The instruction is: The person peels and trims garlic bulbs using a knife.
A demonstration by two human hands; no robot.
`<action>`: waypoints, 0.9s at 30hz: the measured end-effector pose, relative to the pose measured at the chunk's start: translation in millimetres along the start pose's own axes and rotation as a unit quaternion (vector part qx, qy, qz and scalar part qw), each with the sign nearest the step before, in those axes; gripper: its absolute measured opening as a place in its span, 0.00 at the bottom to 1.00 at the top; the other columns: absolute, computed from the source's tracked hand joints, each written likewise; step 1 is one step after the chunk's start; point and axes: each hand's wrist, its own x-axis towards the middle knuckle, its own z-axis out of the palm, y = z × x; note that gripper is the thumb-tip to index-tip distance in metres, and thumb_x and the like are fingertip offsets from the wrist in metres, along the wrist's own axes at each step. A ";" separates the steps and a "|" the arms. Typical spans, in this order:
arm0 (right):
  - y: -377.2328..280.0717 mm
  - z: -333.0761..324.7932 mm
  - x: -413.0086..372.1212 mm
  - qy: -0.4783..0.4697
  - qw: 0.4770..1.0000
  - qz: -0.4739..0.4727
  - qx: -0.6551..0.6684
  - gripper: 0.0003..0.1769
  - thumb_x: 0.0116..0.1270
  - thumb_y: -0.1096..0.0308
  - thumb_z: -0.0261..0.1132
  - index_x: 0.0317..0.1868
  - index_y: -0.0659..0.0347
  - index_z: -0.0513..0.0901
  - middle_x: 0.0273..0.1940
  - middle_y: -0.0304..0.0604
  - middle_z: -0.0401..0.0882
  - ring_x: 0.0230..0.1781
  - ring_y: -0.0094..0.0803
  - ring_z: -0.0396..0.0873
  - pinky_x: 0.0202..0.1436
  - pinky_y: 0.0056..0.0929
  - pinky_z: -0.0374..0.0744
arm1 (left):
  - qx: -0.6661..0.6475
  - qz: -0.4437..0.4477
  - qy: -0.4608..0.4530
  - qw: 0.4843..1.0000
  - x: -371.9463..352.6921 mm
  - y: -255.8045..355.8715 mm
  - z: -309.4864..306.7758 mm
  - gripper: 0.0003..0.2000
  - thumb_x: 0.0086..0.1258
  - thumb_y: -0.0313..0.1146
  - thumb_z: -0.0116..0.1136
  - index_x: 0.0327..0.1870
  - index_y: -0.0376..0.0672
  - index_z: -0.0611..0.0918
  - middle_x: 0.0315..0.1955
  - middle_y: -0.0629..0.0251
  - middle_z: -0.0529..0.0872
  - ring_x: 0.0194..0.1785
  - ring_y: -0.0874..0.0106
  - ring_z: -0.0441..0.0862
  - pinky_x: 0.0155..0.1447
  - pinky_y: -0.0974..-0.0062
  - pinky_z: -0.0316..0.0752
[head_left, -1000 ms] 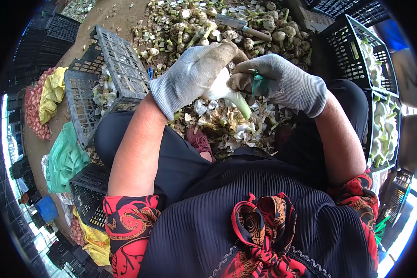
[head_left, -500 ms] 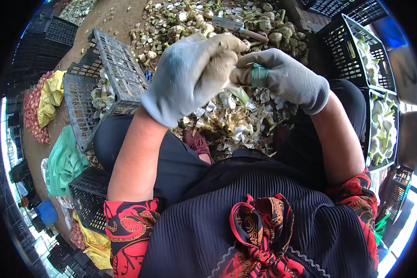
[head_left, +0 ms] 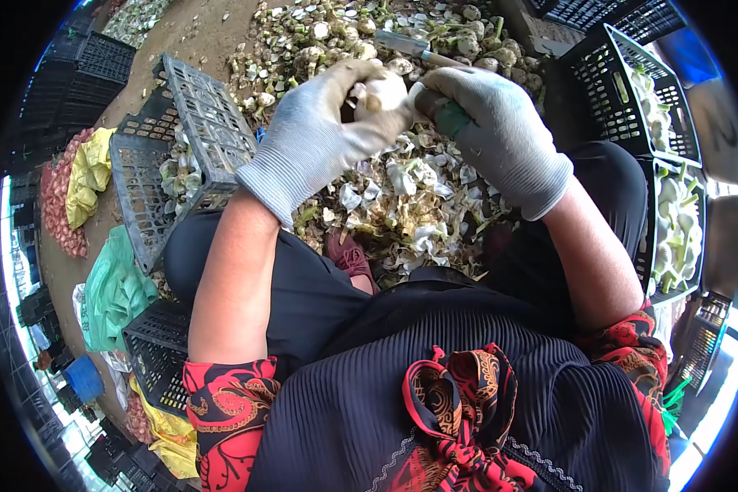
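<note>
My left hand [head_left: 324, 123], in a grey knitted glove with soiled fingers, is closed around a white garlic bulb [head_left: 385, 88], thumb below and fingers over the far side. Against the bulb's right side is my right hand [head_left: 496, 123], gloved likewise, its fingers curled in a pinch; what they pinch is hidden. Green tape [head_left: 451, 120] wraps one of its digits. Beneath both hands lies a heap of peeled garlic skins [head_left: 410, 205]. Just beyond them a knife [head_left: 402, 43] with a wooden handle rests on a pile of unpeeled garlic bulbs [head_left: 504, 56].
To the right, black crates [head_left: 603, 90] hold trimmed white garlic with stems [head_left: 676, 221]. A tilted grey crate [head_left: 213, 123] at left contains skins. Further left are a net sack of reddish bulbs [head_left: 61, 197], a yellow sack [head_left: 90, 176], a green bag [head_left: 119, 287] and a blue bucket [head_left: 82, 377].
My left hand has turned, bringing the white bulb into sight. My right hand has rotated its back upward, its fingers staying beside the left hand. The green stem seen below the hands no longer shows.
</note>
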 end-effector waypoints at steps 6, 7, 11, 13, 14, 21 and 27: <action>13.4 -3.4 -1.5 -0.040 0.992 0.084 0.081 0.14 0.68 0.67 0.62 0.51 0.64 0.83 0.38 0.55 0.85 0.41 0.49 0.85 0.47 0.39 0.82 | -0.022 0.067 -0.065 0.995 -3.0 -7.0 5.8 0.26 0.62 0.29 0.61 0.64 0.40 0.75 0.49 0.64 0.84 0.52 0.73 0.81 0.59 0.75 0.76; 13.8 -4.1 -0.8 -0.018 0.995 0.079 0.062 0.14 0.68 0.67 0.62 0.51 0.64 0.83 0.38 0.55 0.85 0.41 0.49 0.85 0.47 0.39 0.82 | -0.062 0.049 -0.089 0.993 -1.6 -7.5 5.1 0.27 0.62 0.29 0.60 0.65 0.40 0.74 0.50 0.64 0.83 0.54 0.73 0.81 0.60 0.75 0.75; 13.2 -9.9 2.9 0.056 0.997 0.051 -0.013 0.14 0.68 0.65 0.64 0.50 0.61 0.83 0.37 0.53 0.85 0.40 0.50 0.85 0.45 0.42 0.82 | -0.234 0.028 -0.121 0.964 -3.3 3.5 3.3 0.30 0.59 0.27 0.56 0.68 0.39 0.72 0.55 0.63 0.81 0.59 0.75 0.77 0.64 0.76 0.71; 19.2 -11.9 3.7 0.084 0.993 0.013 -0.078 0.12 0.68 0.65 0.64 0.49 0.60 0.83 0.37 0.52 0.85 0.39 0.50 0.85 0.44 0.43 0.81 | -0.299 0.029 -0.126 0.945 -2.3 -1.9 6.1 0.31 0.57 0.27 0.54 0.68 0.38 0.71 0.56 0.63 0.80 0.60 0.75 0.76 0.65 0.77 0.70; 22.8 -11.1 3.9 0.092 0.991 0.007 -0.101 0.11 0.68 0.65 0.63 0.47 0.59 0.83 0.35 0.52 0.85 0.38 0.50 0.84 0.43 0.44 0.81 | -0.318 0.028 -0.130 0.939 -1.6 -3.2 4.7 0.32 0.56 0.27 0.54 0.68 0.39 0.71 0.57 0.62 0.80 0.60 0.73 0.77 0.65 0.76 0.71; 40.0 -26.7 4.0 0.035 0.987 0.063 -0.146 0.10 0.66 0.70 0.64 0.48 0.56 0.83 0.38 0.51 0.85 0.41 0.50 0.84 0.46 0.44 0.81 | -0.538 0.061 -0.130 0.831 3.4 -12.2 -5.4 0.29 0.55 0.20 0.47 0.64 0.36 0.74 0.58 0.60 0.80 0.60 0.68 0.79 0.65 0.72 0.74; 15.6 -18.8 -0.1 0.010 1.000 -0.024 0.013 0.16 0.62 0.71 0.67 0.52 0.57 0.82 0.44 0.48 0.84 0.44 0.46 0.84 0.48 0.39 0.82 | -0.470 0.032 -0.069 0.879 4.1 -21.0 0.2 0.24 0.62 0.27 0.56 0.62 0.36 0.77 0.52 0.63 0.83 0.55 0.73 0.79 0.61 0.75 0.73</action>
